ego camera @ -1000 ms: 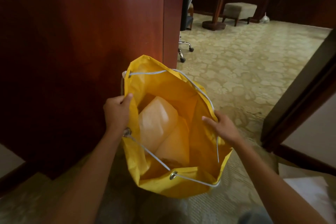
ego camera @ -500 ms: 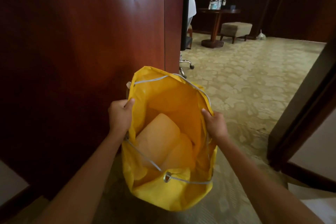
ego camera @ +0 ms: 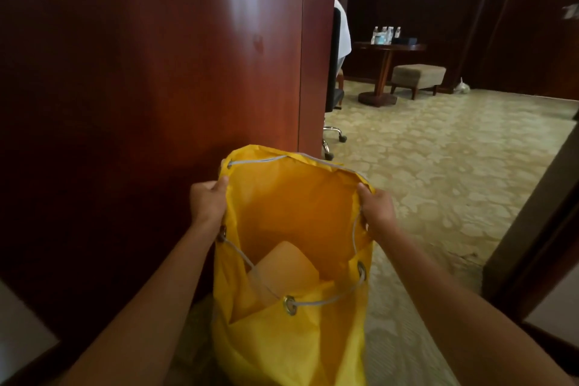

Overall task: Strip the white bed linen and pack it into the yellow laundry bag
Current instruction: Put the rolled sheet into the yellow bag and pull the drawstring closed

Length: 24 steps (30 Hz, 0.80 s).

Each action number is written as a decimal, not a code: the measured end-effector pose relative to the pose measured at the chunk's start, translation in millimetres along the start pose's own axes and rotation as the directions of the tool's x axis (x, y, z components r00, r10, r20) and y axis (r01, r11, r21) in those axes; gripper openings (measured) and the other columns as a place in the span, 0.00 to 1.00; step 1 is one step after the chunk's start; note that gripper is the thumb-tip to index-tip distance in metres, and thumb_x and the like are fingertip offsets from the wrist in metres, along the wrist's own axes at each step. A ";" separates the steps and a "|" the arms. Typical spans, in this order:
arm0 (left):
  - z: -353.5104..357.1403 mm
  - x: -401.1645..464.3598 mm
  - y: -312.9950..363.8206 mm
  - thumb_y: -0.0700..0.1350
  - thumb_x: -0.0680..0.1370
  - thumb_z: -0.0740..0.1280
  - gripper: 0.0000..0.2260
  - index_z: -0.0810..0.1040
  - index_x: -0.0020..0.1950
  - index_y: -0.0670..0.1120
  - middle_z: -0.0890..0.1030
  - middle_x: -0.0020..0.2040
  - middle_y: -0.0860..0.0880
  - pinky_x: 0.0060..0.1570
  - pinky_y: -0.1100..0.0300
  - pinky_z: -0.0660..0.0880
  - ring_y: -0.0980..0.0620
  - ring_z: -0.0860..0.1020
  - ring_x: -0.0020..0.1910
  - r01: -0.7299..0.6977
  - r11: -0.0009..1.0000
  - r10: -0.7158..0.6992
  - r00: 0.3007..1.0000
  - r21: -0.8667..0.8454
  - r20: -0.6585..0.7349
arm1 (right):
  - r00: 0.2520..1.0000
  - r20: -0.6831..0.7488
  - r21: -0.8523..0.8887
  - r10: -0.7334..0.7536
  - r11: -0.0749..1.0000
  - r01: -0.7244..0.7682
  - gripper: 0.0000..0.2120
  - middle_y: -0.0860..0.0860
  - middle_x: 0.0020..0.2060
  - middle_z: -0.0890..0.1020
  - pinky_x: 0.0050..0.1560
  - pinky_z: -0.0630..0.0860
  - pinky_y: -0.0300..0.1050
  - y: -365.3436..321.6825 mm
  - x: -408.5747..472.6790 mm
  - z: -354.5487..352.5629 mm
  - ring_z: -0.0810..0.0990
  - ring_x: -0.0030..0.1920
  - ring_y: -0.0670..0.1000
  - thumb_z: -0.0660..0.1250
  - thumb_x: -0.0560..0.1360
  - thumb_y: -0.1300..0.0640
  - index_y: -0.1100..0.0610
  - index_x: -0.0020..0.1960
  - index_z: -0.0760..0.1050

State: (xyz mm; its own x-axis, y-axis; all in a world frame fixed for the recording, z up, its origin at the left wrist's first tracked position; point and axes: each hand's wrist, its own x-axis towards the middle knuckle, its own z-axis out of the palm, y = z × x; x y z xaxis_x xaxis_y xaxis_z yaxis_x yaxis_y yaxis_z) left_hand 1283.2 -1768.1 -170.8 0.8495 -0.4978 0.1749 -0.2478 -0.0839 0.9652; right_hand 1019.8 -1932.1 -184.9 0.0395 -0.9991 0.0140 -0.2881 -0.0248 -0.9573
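Fingers of the left hand [ego camera: 208, 202] curl over the left rim of the yellow fabric laundry bag [ego camera: 291, 345], thumb on the inside of the hem, gripping it. The right hand [ego camera: 377, 208] grips the right rim the same way, its fingers closed round the fabric and the grey drawstring cord [ego camera: 329, 301] that threads through metal eyelets. Between the two hands the bag's mouth is held wide open at lower centre of the frame. Deep inside lies a pale folded bundle of linen [ego camera: 283, 273], tinted orange by light through the fabric; its true colour cannot be told. The bag hangs in front of a dark red wooden panel [ego camera: 150, 88] filling the left half of the frame, over a patterned beige carpet [ego camera: 438, 160]. In the upper right, well apart from the bag, a round dark wooden tabletop [ego camera: 391, 47] carries several clear water bottles [ego camera: 383, 34], with a beige upholstered stool [ego camera: 418, 75] just beside it. A black wheeled office chair [ego camera: 335, 72] with white cloth draped on its back stands behind the panel's edge.
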 end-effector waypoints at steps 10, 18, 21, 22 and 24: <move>-1.1 -26.9 -50.8 0.49 0.80 0.68 0.19 0.73 0.33 0.40 0.68 0.30 0.46 0.33 0.57 0.62 0.51 0.66 0.30 -0.116 0.990 0.093 0.961 0.076 0.259 | 0.986 -0.057 0.102 0.159 0.983 -0.152 0.20 0.55 0.31 0.74 0.42 0.76 0.55 28.8 11.6 6.9 0.76 0.37 0.56 0.63 0.81 0.47 0.57 0.34 0.70; 10.6 -51.0 -40.3 0.44 0.81 0.67 0.23 0.59 0.30 0.49 0.60 0.27 0.52 0.30 0.55 0.54 0.55 0.58 0.27 -0.331 0.903 0.251 0.923 0.273 0.290 | 0.995 0.098 -0.125 -0.021 0.992 0.033 0.19 0.51 0.33 0.77 0.39 0.73 0.47 36.8 -36.0 -0.8 0.77 0.37 0.52 0.61 0.82 0.46 0.57 0.39 0.76; 20.9 -51.5 -35.1 0.44 0.81 0.66 0.22 0.59 0.31 0.48 0.60 0.28 0.50 0.30 0.56 0.55 0.54 0.59 0.28 -0.303 0.923 0.238 0.934 0.237 0.265 | 0.961 0.267 -0.094 -0.067 0.991 0.095 0.12 0.48 0.36 0.81 0.43 0.77 0.47 50.0 -59.3 -13.1 0.80 0.39 0.50 0.66 0.80 0.47 0.52 0.43 0.79; 24.9 -51.0 -32.5 0.44 0.81 0.66 0.21 0.60 0.31 0.47 0.60 0.28 0.49 0.30 0.56 0.55 0.54 0.59 0.28 -0.286 0.932 0.231 0.942 0.222 0.244 | 0.941 0.333 -0.058 -0.065 0.994 0.089 0.09 0.48 0.40 0.82 0.48 0.78 0.50 58.6 -65.5 -19.7 0.81 0.43 0.50 0.67 0.79 0.46 0.51 0.47 0.80; 33.9 -49.7 -26.0 0.45 0.81 0.66 0.21 0.61 0.32 0.47 0.60 0.30 0.49 0.29 0.56 0.54 0.54 0.58 0.29 -0.247 0.951 0.209 0.957 0.186 0.202 | 0.909 0.415 -0.008 -0.030 0.999 0.036 0.12 0.47 0.49 0.84 0.55 0.79 0.52 81.2 -73.4 -35.2 0.82 0.50 0.48 0.69 0.75 0.41 0.47 0.54 0.79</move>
State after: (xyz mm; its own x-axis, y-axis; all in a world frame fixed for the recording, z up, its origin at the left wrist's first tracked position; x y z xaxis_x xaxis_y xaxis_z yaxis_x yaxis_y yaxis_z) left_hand 1231.6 -1770.4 -211.2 0.6666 -0.6685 0.3296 -0.5323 -0.1174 0.8384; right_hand 959.8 -1862.0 -253.4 0.4417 -0.8937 -0.0788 -0.2939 -0.0611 -0.9539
